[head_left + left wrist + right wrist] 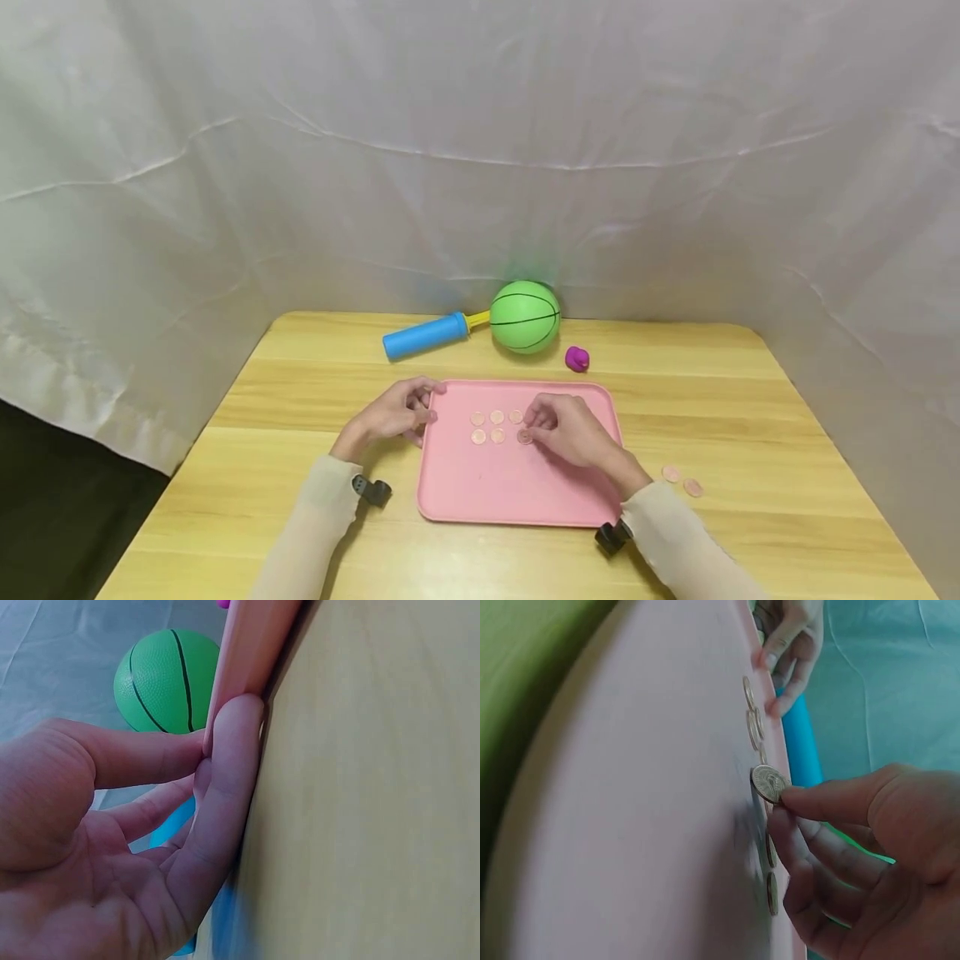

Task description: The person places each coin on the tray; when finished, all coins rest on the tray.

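Observation:
A pink tray [487,492] lies on the wooden table. My left hand [390,410] pinches the tray's left rim near its far corner; in the left wrist view the thumb is above the edge and a finger beneath it. My right hand [573,429] is over the tray's right part, holding a coin [769,782] between thumb and finger, tilted, close to the tray surface. Several more coins [497,417] lie flat in two rows on the tray to the left of that hand. Others [772,894] appear beside the fingers in the right wrist view.
Two loose coins [693,487] lie on the table [780,467] right of the tray, near the right sleeve. Behind the tray are a blue hand pump [425,336], a green ball [525,318] and a small purple rubber duck [577,359]. Pale curtains [480,167] enclose the table.

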The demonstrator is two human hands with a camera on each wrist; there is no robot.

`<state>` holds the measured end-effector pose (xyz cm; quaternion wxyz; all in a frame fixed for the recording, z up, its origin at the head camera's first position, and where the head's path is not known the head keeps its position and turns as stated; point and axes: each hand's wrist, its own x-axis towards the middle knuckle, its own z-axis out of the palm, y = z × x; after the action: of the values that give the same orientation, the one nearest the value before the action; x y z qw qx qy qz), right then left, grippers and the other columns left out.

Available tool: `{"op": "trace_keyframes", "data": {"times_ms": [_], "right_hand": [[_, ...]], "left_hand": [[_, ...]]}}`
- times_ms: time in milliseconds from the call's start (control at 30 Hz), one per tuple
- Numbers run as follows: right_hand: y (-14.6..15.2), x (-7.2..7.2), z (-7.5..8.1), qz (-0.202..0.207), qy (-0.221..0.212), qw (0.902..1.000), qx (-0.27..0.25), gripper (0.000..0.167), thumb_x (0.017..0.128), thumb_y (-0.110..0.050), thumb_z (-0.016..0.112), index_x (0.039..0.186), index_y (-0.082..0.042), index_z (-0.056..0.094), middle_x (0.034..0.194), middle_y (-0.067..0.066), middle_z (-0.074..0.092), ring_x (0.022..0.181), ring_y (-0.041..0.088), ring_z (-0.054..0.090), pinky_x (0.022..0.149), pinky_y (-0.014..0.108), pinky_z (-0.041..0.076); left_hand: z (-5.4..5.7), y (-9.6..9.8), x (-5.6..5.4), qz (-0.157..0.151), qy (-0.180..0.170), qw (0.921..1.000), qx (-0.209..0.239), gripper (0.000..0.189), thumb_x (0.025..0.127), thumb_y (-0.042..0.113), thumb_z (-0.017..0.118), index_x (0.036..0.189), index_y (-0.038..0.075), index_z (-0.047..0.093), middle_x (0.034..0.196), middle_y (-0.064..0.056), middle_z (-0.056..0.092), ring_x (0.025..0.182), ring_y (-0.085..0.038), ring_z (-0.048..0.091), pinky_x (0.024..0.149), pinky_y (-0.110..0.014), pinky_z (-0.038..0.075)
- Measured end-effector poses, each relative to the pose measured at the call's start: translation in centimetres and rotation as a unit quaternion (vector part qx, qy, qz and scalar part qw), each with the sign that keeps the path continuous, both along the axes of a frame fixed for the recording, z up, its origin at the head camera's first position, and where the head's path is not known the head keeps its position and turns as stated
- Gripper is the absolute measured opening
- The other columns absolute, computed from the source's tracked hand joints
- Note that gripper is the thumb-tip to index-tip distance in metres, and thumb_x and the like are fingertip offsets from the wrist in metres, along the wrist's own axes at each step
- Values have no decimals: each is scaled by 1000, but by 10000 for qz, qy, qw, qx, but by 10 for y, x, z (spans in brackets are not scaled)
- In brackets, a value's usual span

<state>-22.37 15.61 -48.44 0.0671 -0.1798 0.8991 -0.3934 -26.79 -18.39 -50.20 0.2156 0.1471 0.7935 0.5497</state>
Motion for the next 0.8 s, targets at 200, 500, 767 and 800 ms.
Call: {"op": "trace_keyframes", "data": {"times_ms": [200, 500, 767, 800], "right_hand": [[-14, -4, -3, -279, 107, 9995, 120, 12, 93, -3, 79, 97, -12, 75, 86, -3, 75, 76, 9, 65, 73, 23, 60], [-22, -2, -4, -559, 251, 9981, -71, 11, 92, -2, 80, 97, -10, 75, 87, -1, 75, 78, 9, 66, 76, 27, 62], [-9, 11, 8, -851, 56, 9963, -130, 10, 94, -3, 77, 101, -10, 75, 92, -1, 74, 85, 11, 67, 81, 28, 63], [-5, 13, 9, -874, 47, 9961, -127, 10, 94, -4, 77, 102, -10, 75, 92, -1, 74, 85, 11, 67, 81, 27, 63]], "left_hand": [[0, -5, -1, -43, 31, 10000, 18, 50, 101, -4, 64, 150, -5, 54, 105, -13, 54, 84, -22, 57, 66, -43, 74], [2, -6, -2, -22, -1, 10000, 57, 51, 101, -6, 65, 150, -6, 54, 105, -13, 52, 84, -21, 57, 66, -42, 74], [0, 0, 0, -30, -33, 10000, 34, 51, 99, -6, 65, 150, -5, 55, 104, -13, 56, 83, -21, 56, 66, -44, 74], [0, 0, 0, -25, -27, 10000, 32, 51, 99, -6, 64, 150, -5, 55, 103, -13, 56, 83, -21, 57, 66, -44, 74]]}}
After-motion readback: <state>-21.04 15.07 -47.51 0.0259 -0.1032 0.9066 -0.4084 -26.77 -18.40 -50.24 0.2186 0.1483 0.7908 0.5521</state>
